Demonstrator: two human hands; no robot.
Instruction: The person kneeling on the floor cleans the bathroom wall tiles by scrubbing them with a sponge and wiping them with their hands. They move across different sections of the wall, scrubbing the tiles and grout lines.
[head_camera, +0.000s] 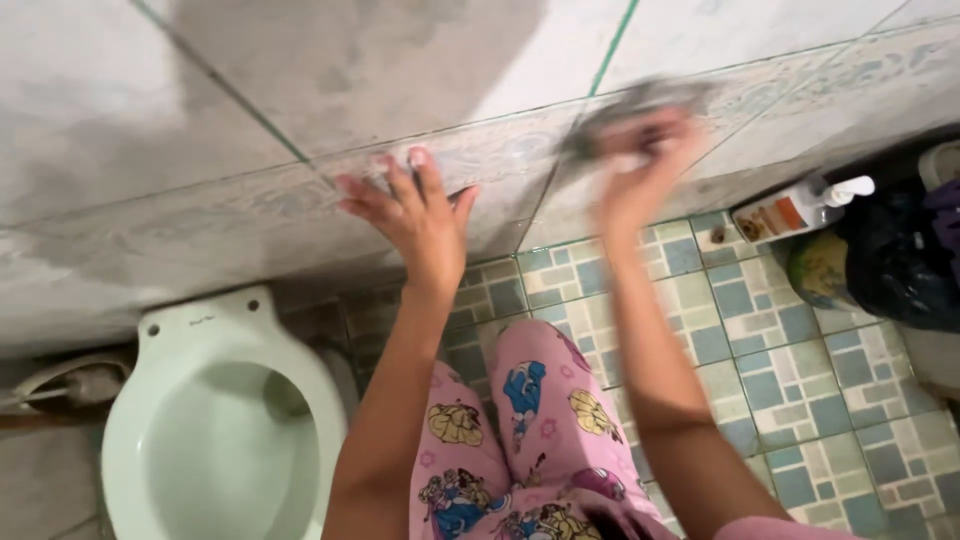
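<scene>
My left hand (415, 213) lies flat against the tiled wall (200, 150), fingers spread, holding nothing. My right hand (640, 165) is blurred by motion and presses a dark grey scrubbing pad (625, 108) against the patterned band of wall tiles. Both arms reach up from below. My knee in pink cartoon-print trousers (530, 420) rests on the floor between them.
A pale green toilet bowl (215, 420) stands at the lower left against the wall. A white pump bottle with an orange label (800, 208) and a dark plastic bag (895, 260) sit at the right. The floor (800, 400) has green and blue patterned tiles.
</scene>
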